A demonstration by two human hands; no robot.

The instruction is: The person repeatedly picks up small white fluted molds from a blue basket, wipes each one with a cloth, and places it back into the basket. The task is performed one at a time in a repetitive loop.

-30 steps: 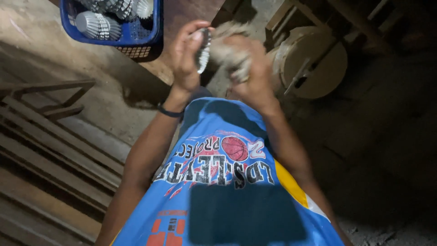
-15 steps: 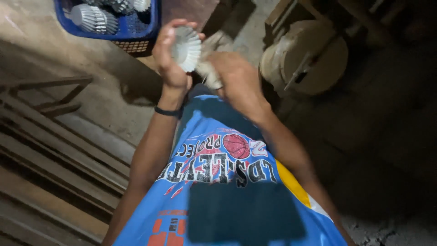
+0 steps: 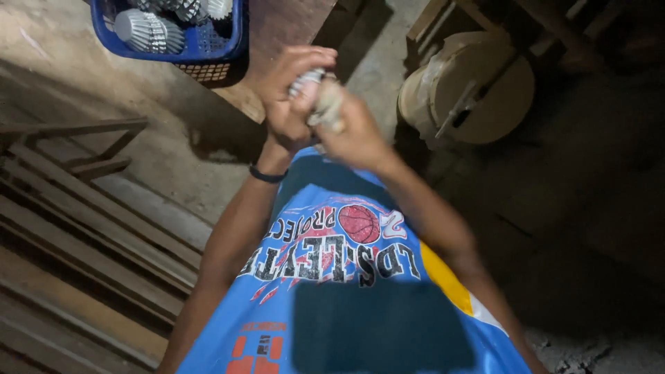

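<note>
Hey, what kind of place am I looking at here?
Probably a small, dim workshop: a blue crate of ribbed metal parts, stacked wooden planks, and a round drum-like machine part.

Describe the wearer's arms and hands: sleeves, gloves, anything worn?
Both arms are bare, with no sleeves in view and no gloves. The left hand has a thin dark band at its wrist. The right hand shows nothing worn.

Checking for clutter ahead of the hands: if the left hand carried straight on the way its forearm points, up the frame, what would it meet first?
Probably the brown wooden board just beyond the left hand, with the blue plastic basket off to its left; depth is unclear.
</note>
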